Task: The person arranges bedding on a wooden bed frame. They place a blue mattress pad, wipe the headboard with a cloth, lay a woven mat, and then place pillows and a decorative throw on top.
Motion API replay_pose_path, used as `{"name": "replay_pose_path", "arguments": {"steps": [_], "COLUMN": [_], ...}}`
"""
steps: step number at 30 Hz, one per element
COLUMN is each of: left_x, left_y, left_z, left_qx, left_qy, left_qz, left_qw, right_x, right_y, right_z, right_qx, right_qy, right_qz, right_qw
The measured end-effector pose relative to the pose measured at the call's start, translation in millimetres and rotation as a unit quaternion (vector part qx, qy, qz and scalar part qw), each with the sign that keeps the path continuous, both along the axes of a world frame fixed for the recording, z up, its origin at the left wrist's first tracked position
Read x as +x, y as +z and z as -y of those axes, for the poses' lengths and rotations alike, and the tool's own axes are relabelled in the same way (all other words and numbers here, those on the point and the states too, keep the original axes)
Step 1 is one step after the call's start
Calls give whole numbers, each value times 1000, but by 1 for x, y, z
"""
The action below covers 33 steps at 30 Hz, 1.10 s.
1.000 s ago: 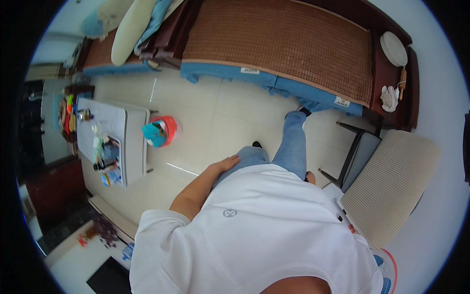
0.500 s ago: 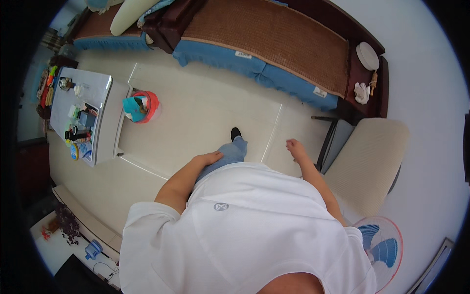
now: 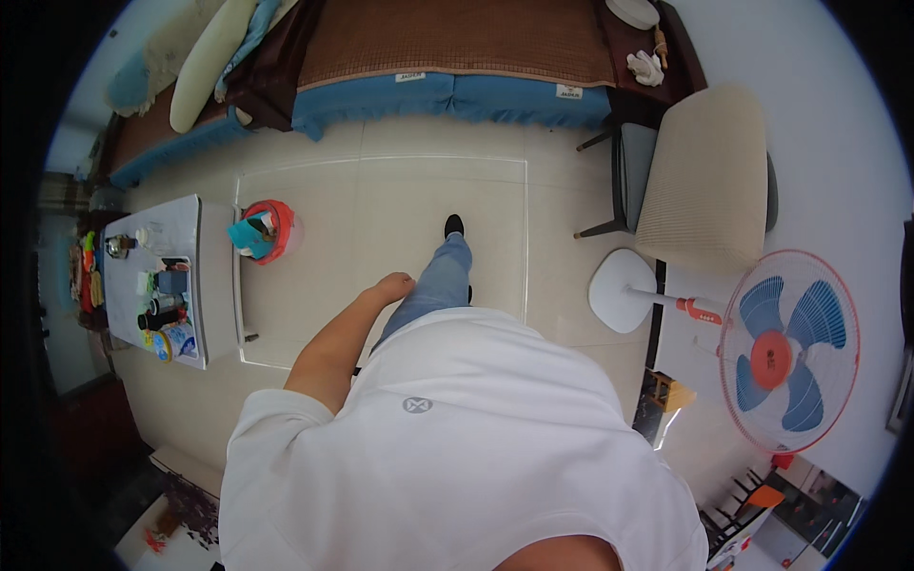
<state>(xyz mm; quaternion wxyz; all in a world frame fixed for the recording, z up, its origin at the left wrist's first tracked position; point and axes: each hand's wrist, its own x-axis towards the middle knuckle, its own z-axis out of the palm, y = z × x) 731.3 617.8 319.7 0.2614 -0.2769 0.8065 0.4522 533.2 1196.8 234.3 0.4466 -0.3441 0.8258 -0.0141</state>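
My left hand hangs beside my left thigh, close to the blue jeans. Its fingers are loosely curled in, and I see nothing held in them. My right hand is out of view, hidden behind my white shirt. One black shoe shows ahead of me on the pale tiles, with a bit of the other behind the leg.
A white table with a tray of bottles stands left, beside a red-lined bin. Ahead is a sofa with a blue skirt. At right are a beige chair and a standing fan.
I have moved and turned to the right; the sofa has shifted up and the whole fan has come into view. My left hand has curled, and my right hand has left the picture.
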Motion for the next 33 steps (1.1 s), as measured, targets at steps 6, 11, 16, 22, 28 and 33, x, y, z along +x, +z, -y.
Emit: {"name": "replay_pose_path", "arguments": {"steps": [6,11,16,22,28,33], "left_x": [62,48,23,38,11,-8], "left_y": [31,50,94,91,85,74], "left_z": [5,9,-7,-15,7,23], "left_qx": [-40,-88,-124,-203,-110,-61], "left_qy": [23,-45,-75,-95,-61,-46], "left_qz": [61,57,18,-30,13,43], "left_qw": [997,993,989,974,992,996], "right_x": [19,22,35,21,-16,-47], "right_y": [14,10,17,35,-10,-6], "right_z": [-28,41,158,206,138,108], "right_qx": [-22,-121,-159,-208,-125,-45], "right_qy": [-628,-565,-484,-421,-474,-550], "right_qz": [182,177,229,238,165,141], "right_qw": [756,797,829,850,856,822]}}
